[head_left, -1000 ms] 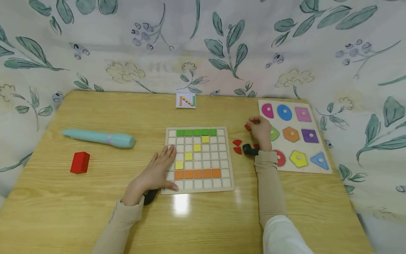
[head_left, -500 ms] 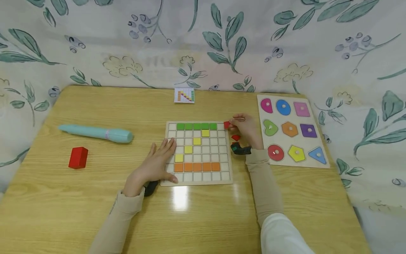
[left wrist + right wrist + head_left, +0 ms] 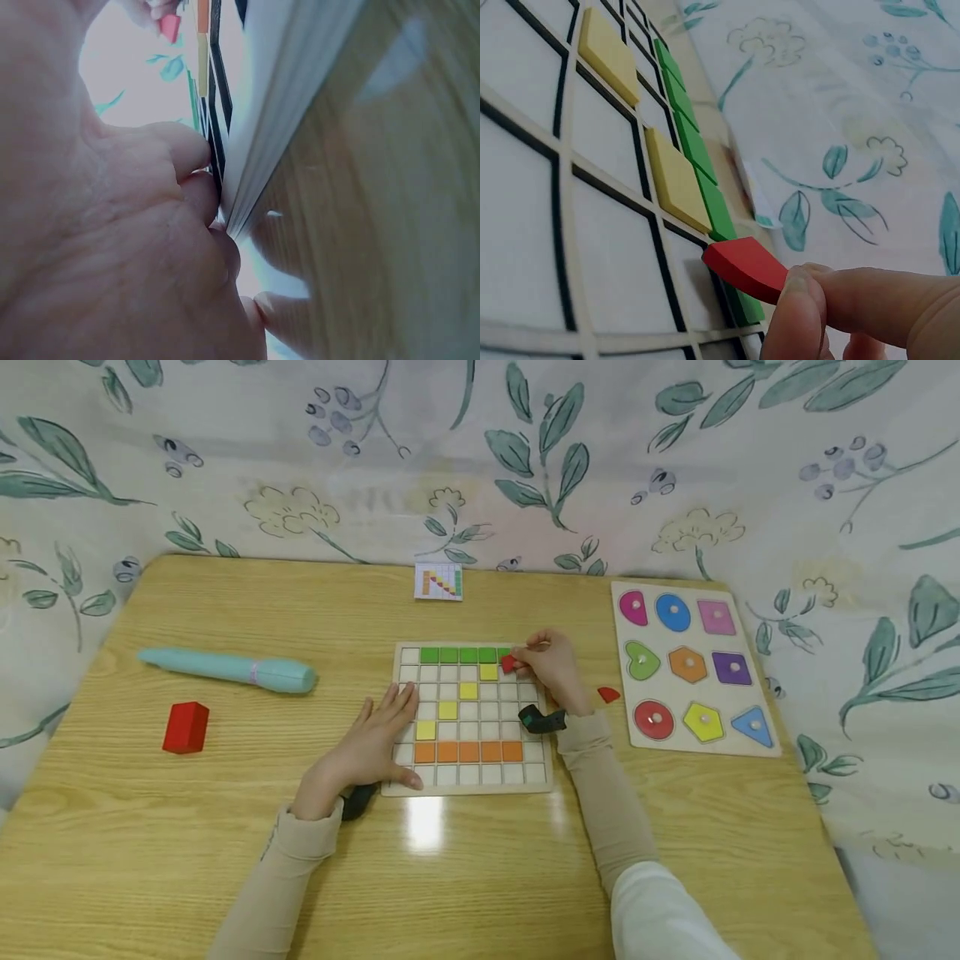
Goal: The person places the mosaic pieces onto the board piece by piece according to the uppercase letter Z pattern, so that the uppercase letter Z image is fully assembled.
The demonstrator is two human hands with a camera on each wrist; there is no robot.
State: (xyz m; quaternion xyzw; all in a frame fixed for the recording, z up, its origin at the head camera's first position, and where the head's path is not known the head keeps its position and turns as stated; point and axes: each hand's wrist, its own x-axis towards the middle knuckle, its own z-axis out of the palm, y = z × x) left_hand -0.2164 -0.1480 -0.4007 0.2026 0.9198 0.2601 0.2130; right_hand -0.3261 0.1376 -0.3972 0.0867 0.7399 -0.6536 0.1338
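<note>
A wooden grid board (image 3: 468, 776) carries a row of green tiles (image 3: 448, 655), a diagonal of yellow tiles (image 3: 468, 691) and a row of orange tiles (image 3: 468, 752). Fingers spread, my left hand (image 3: 366, 753) rests on the board's left edge. Between thumb and finger, my right hand (image 3: 553, 665) pinches a red fan-shaped tile (image 3: 746, 264). In the right wrist view this tile is tilted over the cell beside the nearest yellow tile, close to the last green one. Whether it touches the board I cannot tell. A similar red tile (image 3: 608, 694) lies on the table to the right.
Behind the grid board lies a small pattern card (image 3: 438, 582). At the right is a shape puzzle board (image 3: 660, 637) with knobbed pieces. A teal tapered stick (image 3: 225, 669) and a red block (image 3: 185, 727) lie at the left of the wooden table (image 3: 480, 877).
My right hand has carried the red tile leftward, from beside the puzzle board to above the grid's upper right. The left hand has stayed on the grid board.
</note>
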